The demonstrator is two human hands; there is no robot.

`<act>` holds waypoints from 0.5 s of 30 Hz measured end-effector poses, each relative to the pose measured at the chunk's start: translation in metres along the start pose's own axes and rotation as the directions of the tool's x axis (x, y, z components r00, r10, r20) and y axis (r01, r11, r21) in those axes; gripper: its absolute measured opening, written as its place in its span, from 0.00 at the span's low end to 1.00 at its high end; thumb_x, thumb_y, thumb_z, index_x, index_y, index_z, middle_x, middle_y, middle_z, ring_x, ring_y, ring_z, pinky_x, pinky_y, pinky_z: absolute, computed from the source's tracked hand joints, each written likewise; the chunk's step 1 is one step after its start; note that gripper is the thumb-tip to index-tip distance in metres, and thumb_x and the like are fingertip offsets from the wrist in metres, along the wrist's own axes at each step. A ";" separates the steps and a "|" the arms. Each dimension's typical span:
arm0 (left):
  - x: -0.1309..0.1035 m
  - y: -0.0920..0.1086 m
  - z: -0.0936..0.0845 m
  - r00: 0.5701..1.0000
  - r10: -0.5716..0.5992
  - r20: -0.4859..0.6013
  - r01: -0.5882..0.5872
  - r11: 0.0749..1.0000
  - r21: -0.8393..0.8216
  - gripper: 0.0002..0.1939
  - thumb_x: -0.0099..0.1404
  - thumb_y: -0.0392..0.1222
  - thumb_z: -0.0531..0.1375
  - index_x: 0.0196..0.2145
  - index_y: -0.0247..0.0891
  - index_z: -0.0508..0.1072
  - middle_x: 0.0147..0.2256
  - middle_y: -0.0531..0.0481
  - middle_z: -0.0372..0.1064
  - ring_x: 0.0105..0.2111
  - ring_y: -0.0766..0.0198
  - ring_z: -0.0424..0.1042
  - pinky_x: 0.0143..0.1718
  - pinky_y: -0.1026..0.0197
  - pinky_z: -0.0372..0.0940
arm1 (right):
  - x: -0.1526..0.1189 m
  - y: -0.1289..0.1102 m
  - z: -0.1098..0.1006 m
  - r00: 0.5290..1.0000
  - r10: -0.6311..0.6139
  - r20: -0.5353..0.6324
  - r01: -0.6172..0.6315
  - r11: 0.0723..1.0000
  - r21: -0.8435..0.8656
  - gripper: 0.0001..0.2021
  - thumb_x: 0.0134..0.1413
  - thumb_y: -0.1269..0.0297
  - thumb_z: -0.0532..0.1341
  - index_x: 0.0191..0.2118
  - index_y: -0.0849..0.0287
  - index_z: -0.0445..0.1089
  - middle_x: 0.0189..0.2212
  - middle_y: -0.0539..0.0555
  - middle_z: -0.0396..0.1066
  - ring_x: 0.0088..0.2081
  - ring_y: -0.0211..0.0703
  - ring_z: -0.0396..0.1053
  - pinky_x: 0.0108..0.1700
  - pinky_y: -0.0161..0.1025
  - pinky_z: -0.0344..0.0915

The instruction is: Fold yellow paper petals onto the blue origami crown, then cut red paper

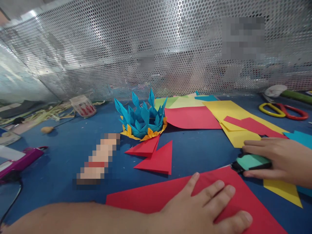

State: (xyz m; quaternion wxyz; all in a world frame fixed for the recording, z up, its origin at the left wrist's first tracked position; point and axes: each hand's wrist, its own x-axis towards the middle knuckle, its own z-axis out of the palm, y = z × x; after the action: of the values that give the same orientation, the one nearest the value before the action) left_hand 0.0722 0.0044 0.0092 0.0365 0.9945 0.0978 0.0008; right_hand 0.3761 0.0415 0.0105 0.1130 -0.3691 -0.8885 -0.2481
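Observation:
A large red paper sheet [141,198] lies in front of me. My left hand [204,208] rests flat on it, fingers spread. My right hand [280,159] is wrapped around a teal-and-black utility knife [253,162], its tip at the sheet's far right corner. A pale sliver, like a blade, shows along the paper's edge there. Beyond the sheet lie folded red paper triangles [158,159]. Behind them stands a blue origami piece [143,118] with upright pointed petals and an orange-yellow base [153,131].
Yellow sheets [226,109] and a red sheet [195,117] lie at the back. Scissors [284,111] sit at the far right. On the left are a purple glue gun [24,161] with a cord and a clear cup [83,106]. A perforated metal panel [109,42] rises behind the blue table.

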 end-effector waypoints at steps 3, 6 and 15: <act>0.000 0.000 0.002 1.000 0.000 -0.017 0.000 1.000 0.014 0.26 0.77 0.44 0.36 0.66 0.41 0.57 0.67 0.39 0.51 0.67 0.51 0.52 0.58 0.37 0.63 | 0.001 -0.001 -0.001 1.000 -0.006 -0.004 0.006 1.000 -0.003 0.32 0.66 0.40 0.44 0.31 0.57 0.76 0.30 0.59 0.78 0.27 0.48 0.77 0.24 0.38 0.71; 0.000 0.000 0.002 1.000 0.000 -0.008 0.000 1.000 0.011 0.26 0.77 0.44 0.35 0.66 0.41 0.58 0.67 0.39 0.51 0.67 0.50 0.52 0.57 0.37 0.63 | 0.005 -0.003 -0.004 0.999 -0.023 -0.025 0.022 1.000 -0.020 0.33 0.67 0.41 0.42 0.31 0.59 0.76 0.29 0.60 0.78 0.26 0.49 0.77 0.23 0.37 0.71; 0.000 0.000 0.002 1.000 0.002 -0.023 -0.001 1.000 0.022 0.26 0.77 0.45 0.37 0.66 0.41 0.58 0.67 0.40 0.52 0.67 0.51 0.53 0.58 0.39 0.63 | 0.006 -0.006 -0.004 0.999 -0.010 -0.050 0.010 1.000 -0.004 0.32 0.66 0.41 0.44 0.31 0.59 0.76 0.28 0.61 0.77 0.25 0.49 0.76 0.21 0.38 0.70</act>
State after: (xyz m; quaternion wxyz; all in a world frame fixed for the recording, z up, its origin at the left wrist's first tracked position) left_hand 0.0721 0.0043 0.0073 0.0245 0.9949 0.0975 0.0110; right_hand 0.3674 0.0393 0.0135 0.1332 -0.3585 -0.8869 -0.2593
